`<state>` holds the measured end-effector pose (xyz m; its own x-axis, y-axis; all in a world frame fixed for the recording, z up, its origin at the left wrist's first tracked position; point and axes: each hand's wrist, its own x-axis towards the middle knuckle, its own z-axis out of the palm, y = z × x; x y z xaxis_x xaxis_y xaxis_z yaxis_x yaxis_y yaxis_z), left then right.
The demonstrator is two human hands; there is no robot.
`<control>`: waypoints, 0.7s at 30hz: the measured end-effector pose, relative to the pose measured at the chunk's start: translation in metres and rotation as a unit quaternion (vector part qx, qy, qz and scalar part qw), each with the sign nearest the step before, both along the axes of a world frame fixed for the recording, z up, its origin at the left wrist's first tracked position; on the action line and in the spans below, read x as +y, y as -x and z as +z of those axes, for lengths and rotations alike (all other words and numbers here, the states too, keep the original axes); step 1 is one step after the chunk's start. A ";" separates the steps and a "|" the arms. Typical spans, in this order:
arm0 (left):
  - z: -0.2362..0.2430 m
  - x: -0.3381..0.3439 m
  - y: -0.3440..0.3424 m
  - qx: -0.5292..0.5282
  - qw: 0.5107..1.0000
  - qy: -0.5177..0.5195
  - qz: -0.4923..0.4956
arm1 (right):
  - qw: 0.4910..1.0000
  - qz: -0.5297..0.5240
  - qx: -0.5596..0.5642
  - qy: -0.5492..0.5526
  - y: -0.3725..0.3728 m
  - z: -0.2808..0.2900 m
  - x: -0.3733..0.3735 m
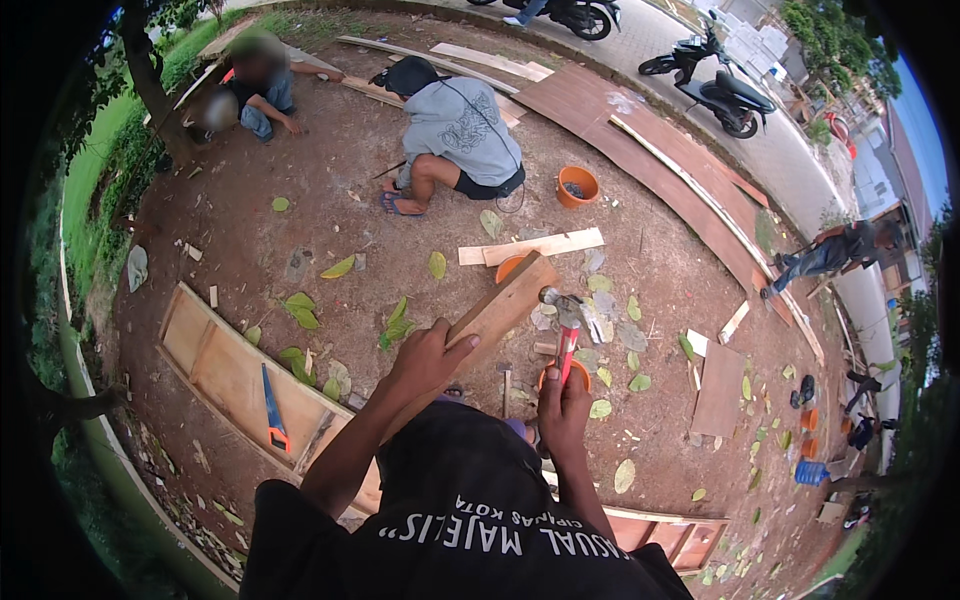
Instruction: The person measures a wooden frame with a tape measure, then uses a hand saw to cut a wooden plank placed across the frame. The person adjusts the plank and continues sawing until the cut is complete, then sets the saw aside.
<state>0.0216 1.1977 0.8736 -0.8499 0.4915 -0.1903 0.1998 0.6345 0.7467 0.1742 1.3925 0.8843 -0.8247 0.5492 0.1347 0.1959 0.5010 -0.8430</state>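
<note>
My left hand is closed around a wooden board, which slants up and away in front of my chest. In my right hand is a claw hammer with a red handle. Its metal head is beside the board's right edge near the far end; whether they touch I cannot tell. Partly hidden behind the right hand, an orange bucket stands on the ground. Another hammer with a wooden handle rests on the soil just below the board. The board partly covers a second orange container.
On the left, a handsaw lies on a wooden frame panel. Ahead, a person in a grey hoodie squats near an orange bucket of small dark pieces. Loose planks, brown sheets and leaves cover parts of the ground.
</note>
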 end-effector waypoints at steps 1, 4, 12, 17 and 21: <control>0.012 -0.001 0.000 -0.023 1.000 0.008 -0.001 | 0.999 -0.020 0.023 0.027 -0.003 -0.002 0.003; 0.040 -0.003 0.011 -0.074 0.996 -0.042 -0.032 | 0.959 -0.048 0.082 0.266 -0.010 0.014 -0.003; 0.000 -0.009 0.004 -0.222 0.954 -0.194 -0.055 | 0.946 -0.035 0.093 0.308 -0.023 0.007 0.001; -0.003 0.007 0.010 -0.135 0.979 -0.099 -0.114 | 0.956 -0.052 0.055 0.282 -0.021 0.005 0.003; -0.014 0.006 0.007 -0.061 0.991 -0.087 -0.087 | 0.942 -0.039 0.058 0.329 -0.012 0.022 0.000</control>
<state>0.0144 1.2035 0.8598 -0.7255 0.6626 -0.1861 0.1956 0.4578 0.8673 0.1863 1.3930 0.9060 -0.7787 0.6040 -0.1696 0.0977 -0.1503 -0.9838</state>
